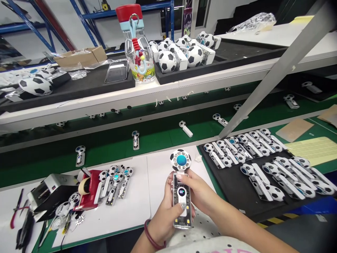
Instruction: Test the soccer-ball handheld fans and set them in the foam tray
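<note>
A small handheld fan (181, 191) is held upright by both hands over the near edge of the white counter (131, 207), at the middle of the scene. Its round football-patterned head with a blue centre is pointed to the far side, and its clear handle with a small lit display is turned up toward the camera.

The left hand (164, 214) is brought in from the near side, with a dark red band on the wrist. Its fingers are closed around the lower part of the handle, and the thumb is laid across the front, on the white button area. The right hand (198, 193) is brought in from the near right, the forearm being stretched diagonally. Its fingers are curled around the right side and the upper part of the handle, so the fan is gripped from both sides.

To the left on the counter, several similar fans (117, 181) are laid beside a red tape dispenser (88, 191). To the right, many finished fans are arranged in rows on a black tray (237, 186). Farther away, single fans are seen on the green conveyor belt (158, 137), and a drinking bottle (137, 45) is placed on the shelf above.
</note>
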The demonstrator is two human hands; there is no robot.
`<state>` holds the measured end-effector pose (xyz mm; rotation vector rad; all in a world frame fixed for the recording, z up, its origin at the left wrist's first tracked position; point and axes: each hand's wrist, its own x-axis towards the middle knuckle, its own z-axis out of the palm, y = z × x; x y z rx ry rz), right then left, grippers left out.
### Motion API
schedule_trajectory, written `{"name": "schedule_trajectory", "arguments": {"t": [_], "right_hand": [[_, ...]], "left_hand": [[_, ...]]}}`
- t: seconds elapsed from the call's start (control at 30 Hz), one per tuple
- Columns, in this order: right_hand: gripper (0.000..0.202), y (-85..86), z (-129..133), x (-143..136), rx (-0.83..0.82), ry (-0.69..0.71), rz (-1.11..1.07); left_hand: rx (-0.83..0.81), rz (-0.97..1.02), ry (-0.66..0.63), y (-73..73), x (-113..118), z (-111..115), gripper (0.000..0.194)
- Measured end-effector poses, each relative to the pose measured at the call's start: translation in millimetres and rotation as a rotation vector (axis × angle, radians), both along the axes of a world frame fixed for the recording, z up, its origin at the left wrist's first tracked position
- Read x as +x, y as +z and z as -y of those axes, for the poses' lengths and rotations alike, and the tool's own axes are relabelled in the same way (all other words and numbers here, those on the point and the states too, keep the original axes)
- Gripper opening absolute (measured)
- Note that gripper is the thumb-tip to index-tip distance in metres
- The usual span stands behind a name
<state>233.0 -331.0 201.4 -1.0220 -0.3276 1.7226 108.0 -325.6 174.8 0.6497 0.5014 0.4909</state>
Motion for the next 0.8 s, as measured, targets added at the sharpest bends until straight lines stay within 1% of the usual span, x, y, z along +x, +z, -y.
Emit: {"name": "schedule_trajectory", "arguments": {"t": [0.07, 0.17, 0.23, 0.3, 0.37, 0.43, 0.57, 0.7, 0.8], "right_hand": [[0.023, -0.8, 0.0, 3.0, 0.001, -0.016, -0.067], [0.021, -2.2, 0.9, 7.8, -0.037, -0.005, -0.196], [0.021, -3.7, 1.7, 10.6, -0.070, 0.018, -0.241], [0.021, -5.4, 2.3, 13.0, -0.068, 0.032, -0.262], [0.020, -6.3, 2.6, 14.8, -0.034, 0.050, -0.273], [0.020, -6.1, 2.6, 16.1, -0.002, 0.071, -0.275], [0.019, -3.4, 2.0, 17.1, 0.007, 0.056, -0.250], [0.018, -2.7, -0.1, 15.1, -0.048, 0.038, -0.260], [0.018, -3.5, -2.8, 11.5, -0.048, 0.038, -0.274]], "left_hand": [[0.045, -0.019, -0.038, 1.6, -2.1, -2.8, 0.100], [0.130, -0.035, -0.137, 5.9, -5.4, -7.6, 0.103], [0.154, -0.050, -0.201, 8.5, -6.7, -9.7, 0.104], [0.159, -0.074, -0.230, 9.7, -6.7, -9.8, 0.106], [0.166, -0.089, -0.222, 9.0, -5.5, -8.0, 0.106], [0.179, -0.077, -0.184, 7.2, -3.8, -5.3, 0.102], [0.180, -0.063, -0.142, 3.5, -1.5, -1.1, 0.095], [0.178, -0.108, -0.108, 2.3, -1.1, -1.8, 0.099], [0.188, -0.098, -0.075, 3.1, -0.6, -2.6, 0.103]]}}
